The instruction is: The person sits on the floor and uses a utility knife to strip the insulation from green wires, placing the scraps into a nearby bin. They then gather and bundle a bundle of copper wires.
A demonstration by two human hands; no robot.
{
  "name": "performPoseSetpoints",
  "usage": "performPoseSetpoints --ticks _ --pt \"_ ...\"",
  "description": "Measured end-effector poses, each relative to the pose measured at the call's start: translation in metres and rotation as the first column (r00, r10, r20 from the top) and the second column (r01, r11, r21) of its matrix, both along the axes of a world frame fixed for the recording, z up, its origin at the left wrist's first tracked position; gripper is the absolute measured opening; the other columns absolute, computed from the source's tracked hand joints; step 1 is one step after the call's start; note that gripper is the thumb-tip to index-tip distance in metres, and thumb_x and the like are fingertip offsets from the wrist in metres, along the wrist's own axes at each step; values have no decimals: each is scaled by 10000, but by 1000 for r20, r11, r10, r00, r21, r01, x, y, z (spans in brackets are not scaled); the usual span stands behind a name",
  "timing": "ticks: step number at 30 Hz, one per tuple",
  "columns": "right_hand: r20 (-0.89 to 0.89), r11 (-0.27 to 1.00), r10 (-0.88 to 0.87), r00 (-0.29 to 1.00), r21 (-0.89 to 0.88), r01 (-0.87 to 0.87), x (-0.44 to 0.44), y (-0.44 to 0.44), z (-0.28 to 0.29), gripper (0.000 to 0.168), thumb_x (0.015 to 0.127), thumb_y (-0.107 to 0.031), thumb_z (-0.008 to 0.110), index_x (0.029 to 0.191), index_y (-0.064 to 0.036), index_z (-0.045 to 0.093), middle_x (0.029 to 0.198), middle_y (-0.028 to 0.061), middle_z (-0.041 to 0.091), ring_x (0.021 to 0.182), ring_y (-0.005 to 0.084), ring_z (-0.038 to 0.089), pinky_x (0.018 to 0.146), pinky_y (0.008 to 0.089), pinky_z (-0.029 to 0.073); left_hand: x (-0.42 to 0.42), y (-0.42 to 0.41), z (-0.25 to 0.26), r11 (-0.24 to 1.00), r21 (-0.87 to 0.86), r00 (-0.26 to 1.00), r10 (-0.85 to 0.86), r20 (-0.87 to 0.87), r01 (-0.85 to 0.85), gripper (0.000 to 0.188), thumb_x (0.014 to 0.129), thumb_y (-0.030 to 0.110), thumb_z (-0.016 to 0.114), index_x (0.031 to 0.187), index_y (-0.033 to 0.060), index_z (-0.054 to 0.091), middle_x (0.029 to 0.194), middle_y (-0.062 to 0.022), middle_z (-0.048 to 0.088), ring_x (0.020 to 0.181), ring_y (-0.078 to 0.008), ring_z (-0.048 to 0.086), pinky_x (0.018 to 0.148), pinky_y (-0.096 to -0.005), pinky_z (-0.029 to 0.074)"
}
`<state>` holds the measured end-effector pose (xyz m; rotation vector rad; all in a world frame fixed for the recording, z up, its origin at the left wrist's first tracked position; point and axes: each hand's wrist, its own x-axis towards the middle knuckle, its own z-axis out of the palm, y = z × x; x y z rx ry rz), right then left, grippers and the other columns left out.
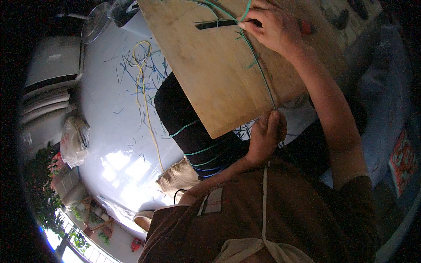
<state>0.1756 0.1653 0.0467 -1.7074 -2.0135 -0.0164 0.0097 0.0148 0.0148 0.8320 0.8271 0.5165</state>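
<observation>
A wooden board rests across my lap, with a dark slot in its far part. My right hand pinches a thin green cord between thumb and fingertips beside the slot. From there the cord runs down the board, with short green ends sticking out along it. My left hand is closed around the cord at the board's near edge. More green strands and a blue one lie over my black-clothed leg left of the board.
Cut cord scraps litter the pale floor at left, with a looped yellow cord among them. A plastic bag stands farther left, near leafy plants. A patterned red item is at far right.
</observation>
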Motion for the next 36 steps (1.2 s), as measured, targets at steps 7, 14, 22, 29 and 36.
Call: performPoseSetpoints --ticks 7,14,22,29,36 --pt "66 990 87 994 103 -94 4 21 3 108 754 -187 625 710 -94 595 725 52 487 707 244 530 617 378 446 1 -2 -3 979 206 994 8 -107 15 322 948 260 387 724 52 487 595 -29 485 522 -121 416 482 -262 336" --pt "-39 994 99 994 42 -98 -2 29 8 104 755 -173 628 732 -74 604 747 64 517 703 253 550 618 371 449 1 -5 1 981 -178 994 89 67 -76 318 964 269 365 774 36 468 575 -18 462 486 -88 409 449 -245 332" --pt "-85 990 128 988 76 -122 -5 71 -2 83 754 -139 606 756 -56 606 772 87 532 738 270 551 653 374 452 0 -4 3 992 -113 998 59 1 -58 347 963 292 361 759 39 481 568 -18 469 483 -82 405 448 -240 328" --pt "-35 970 114 993 220 -104 -11 115 -11 81 753 -135 592 724 -61 608 786 93 550 771 277 550 720 387 451 0 -7 -9 972 210 983 -66 -174 102 341 963 282 359 759 42 489 584 -28 480 498 -99 420 463 -249 341" --pt "-1 969 44 999 242 -42 -16 127 -14 107 765 -143 586 704 -57 601 779 94 557 773 280 550 723 398 453 -1 -7 -8 992 -123 1000 24 -8 -25 337 965 274 349 768 40 491 615 -45 501 531 -116 445 495 -261 363"
